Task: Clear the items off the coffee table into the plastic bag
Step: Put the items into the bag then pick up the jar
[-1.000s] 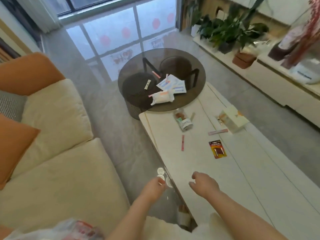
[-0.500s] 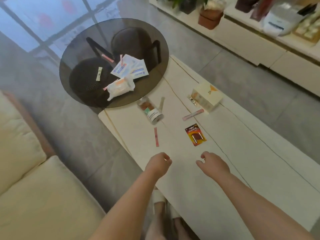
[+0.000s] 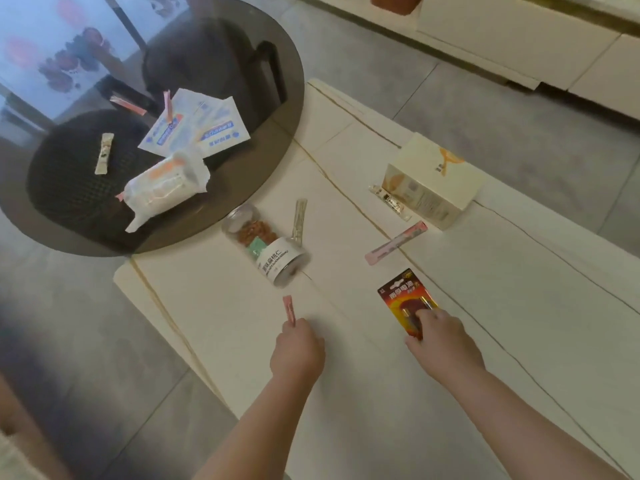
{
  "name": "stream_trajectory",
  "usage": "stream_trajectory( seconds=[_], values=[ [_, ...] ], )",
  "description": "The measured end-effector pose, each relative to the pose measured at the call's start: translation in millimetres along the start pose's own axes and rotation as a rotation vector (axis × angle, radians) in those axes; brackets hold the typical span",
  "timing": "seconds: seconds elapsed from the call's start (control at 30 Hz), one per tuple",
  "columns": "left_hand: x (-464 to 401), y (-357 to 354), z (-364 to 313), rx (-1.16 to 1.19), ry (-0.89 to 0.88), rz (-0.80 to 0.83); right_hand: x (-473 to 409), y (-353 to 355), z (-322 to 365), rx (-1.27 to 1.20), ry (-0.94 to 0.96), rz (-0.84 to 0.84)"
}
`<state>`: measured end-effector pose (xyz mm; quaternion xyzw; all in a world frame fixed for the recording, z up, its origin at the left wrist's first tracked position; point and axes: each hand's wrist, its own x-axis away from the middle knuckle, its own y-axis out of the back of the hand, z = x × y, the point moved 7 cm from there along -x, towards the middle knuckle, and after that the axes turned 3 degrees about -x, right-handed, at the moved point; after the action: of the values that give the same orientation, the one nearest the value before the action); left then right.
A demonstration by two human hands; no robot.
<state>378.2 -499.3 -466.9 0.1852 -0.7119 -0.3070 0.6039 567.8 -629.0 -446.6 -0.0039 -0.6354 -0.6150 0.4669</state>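
On the white coffee table [image 3: 381, 393] my left hand [image 3: 298, 351] pinches the near end of a thin red sachet stick [image 3: 288, 307]. My right hand [image 3: 443, 341] has its fingers on the lower part of a red battery pack [image 3: 401, 292]. Farther along lie a clear jar of nuts [image 3: 265, 247] on its side, a pink sachet [image 3: 394, 242], a silver stick [image 3: 298, 220] and a cream box [image 3: 433, 180]. The plastic bag is out of sight.
A round dark glass table [image 3: 263, 98] overlaps the far left corner, carrying white packets [image 3: 194, 126], a wipes pack [image 3: 162, 185] and small sachets [image 3: 104, 152]. A low white cabinet [image 3: 519, 39] runs along the far right. Grey floor lies on both sides.
Both hands have reached forward along the table. The left hand closed on the red stick and the right hand landed on the battery pack. My view dropped closer to the table.
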Motion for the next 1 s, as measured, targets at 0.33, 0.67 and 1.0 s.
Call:
stream_trajectory(
  seconds=[0.33,0.67,1.0],
  values=[
    [-57,-12,-12,0.062,0.153,-0.156,-51,-26,-7,0.07,-0.059,-0.089],
    [-66,3,-85,0.16,-0.15,-0.241,-52,-20,-14,0.117,-0.136,-0.167],
    [-94,24,-182,0.039,-0.426,-0.269,-62,-24,-19,0.025,-0.182,-0.134]
  ],
)
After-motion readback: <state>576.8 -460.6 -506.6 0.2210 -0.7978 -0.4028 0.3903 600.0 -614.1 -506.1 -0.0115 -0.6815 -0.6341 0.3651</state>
